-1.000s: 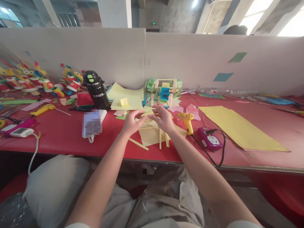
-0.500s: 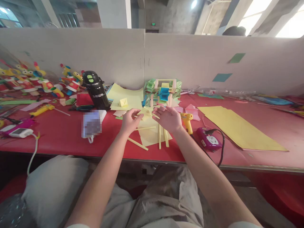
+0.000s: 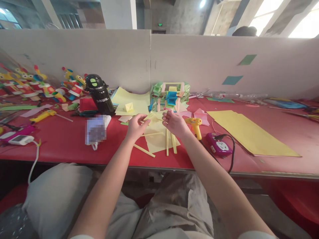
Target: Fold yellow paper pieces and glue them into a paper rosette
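Folded yellow paper (image 3: 152, 117) pinched by left hand (image 3: 135, 127); right hand (image 3: 175, 123) fingers loosely spread.

A blur covers the white thing (image 3: 96, 130) on your table (image 3: 62, 142). Your right hand (image 3: 175, 123) hides part of the yellow paper (image 3: 157, 139). The toys (image 3: 37, 87) at the left edge are cut off.

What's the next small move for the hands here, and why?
Probably bring the right hand back onto the folded yellow paper piece. Only the left hand pinches it, above the yellow sheet and loose paper sticks; the right hand is open beside it, so a second grip would likely steady the fold.
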Motion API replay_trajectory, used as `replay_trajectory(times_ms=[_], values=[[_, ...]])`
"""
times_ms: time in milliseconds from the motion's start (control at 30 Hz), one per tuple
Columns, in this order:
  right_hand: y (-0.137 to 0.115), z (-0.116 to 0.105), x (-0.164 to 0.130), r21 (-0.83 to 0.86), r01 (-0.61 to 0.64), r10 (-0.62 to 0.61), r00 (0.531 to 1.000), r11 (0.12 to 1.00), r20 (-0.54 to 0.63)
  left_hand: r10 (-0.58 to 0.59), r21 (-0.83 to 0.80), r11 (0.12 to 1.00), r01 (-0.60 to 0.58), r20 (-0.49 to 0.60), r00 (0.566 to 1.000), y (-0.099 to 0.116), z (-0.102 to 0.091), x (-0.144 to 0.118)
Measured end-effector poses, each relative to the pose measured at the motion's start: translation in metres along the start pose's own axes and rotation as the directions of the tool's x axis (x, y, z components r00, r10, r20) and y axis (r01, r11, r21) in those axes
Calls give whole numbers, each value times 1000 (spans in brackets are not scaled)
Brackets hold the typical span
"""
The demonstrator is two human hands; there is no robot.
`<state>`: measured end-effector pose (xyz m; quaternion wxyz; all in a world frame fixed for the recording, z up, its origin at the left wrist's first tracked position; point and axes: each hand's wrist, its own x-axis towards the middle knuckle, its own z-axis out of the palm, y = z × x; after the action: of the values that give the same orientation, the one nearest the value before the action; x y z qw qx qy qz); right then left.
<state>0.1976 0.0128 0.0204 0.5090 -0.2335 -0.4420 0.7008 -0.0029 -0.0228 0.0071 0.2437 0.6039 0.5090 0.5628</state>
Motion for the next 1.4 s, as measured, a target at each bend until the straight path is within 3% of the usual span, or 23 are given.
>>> replay_trajectory(times_ms=[100,167,233,300,400,467,600,700,800,967,1400], values=[[9,-4,5,-249,99,-129,986,963,-109,-13,-32,999,13,2,1000,-1,1,0],[15,-5,6,-466,183,-266,957,865,-119,-23,-43,999,23,1,1000,-1,2,0],[20,-4,5,-646,264,-379,925,716,-41,-43,-41,998,43,2,999,-2,2,0],[25,-1,3,-739,322,-413,908,592,66,-68,-50,996,69,11,998,-3,2,1],[30,3,0,-781,333,-388,913,529,126,-101,-102,989,106,52,994,-3,1,3],[29,6,-2,-771,312,-368,923,555,108,-124,-181,973,143,114,986,0,1,2],[21,11,-5,-671,259,-266,959,695,95,-121,-359,909,212,262,958,8,-2,1],[15,14,-7,-592,198,-179,980,781,90,-131,-388,891,236,277,952,10,-5,0],[16,13,-6,-540,115,-132,991,834,7,-180,-363,893,267,256,950,9,-5,0],[21,11,-4,-490,55,-100,993,870,-66,-244,-383,865,324,243,939,8,-4,0],[20,15,-4,-434,65,-65,998,898,15,-301,-437,815,381,244,922,9,-3,1]])
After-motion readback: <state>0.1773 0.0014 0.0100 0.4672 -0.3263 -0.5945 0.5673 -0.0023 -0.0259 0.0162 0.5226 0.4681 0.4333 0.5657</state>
